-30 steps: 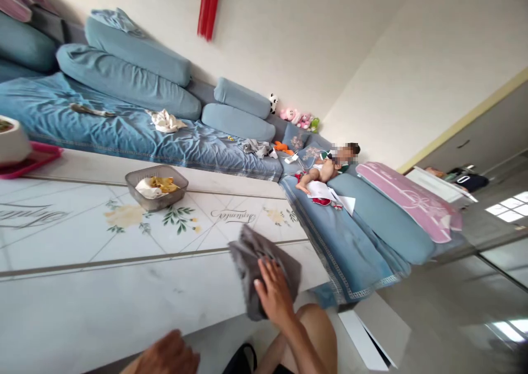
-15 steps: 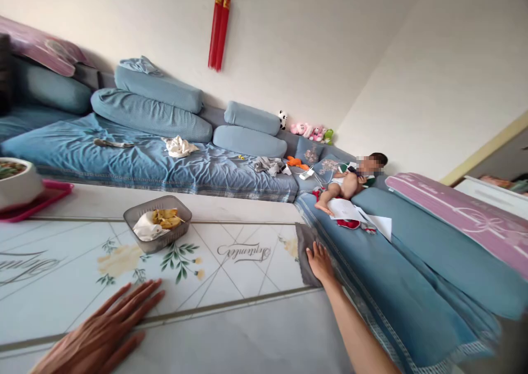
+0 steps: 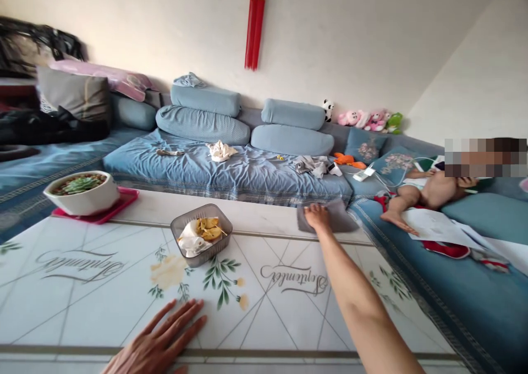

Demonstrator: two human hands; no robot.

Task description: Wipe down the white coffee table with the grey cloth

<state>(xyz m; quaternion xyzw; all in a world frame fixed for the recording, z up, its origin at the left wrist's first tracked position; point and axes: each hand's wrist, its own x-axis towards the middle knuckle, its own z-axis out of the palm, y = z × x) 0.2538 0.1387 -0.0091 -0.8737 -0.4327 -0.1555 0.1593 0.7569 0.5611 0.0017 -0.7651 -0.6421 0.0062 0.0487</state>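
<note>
My right hand is stretched out to the far right corner of the patterned table, pressing down on a grey cloth that lies flat at the table's edge. My left hand rests flat on the near part of the table with its fingers spread and nothing in it. A grey plastic basket with peels and crumpled tissue stands between the two hands.
A white bowl planter sits on a pink tray at the table's far left. A blue sofa wraps round the back and right. A small child lies on it beside papers.
My right hand has slid the grey cloth away from me, from the near right edge to the far right corner. My left hand has spread flat on the table. The view swung upright.
</note>
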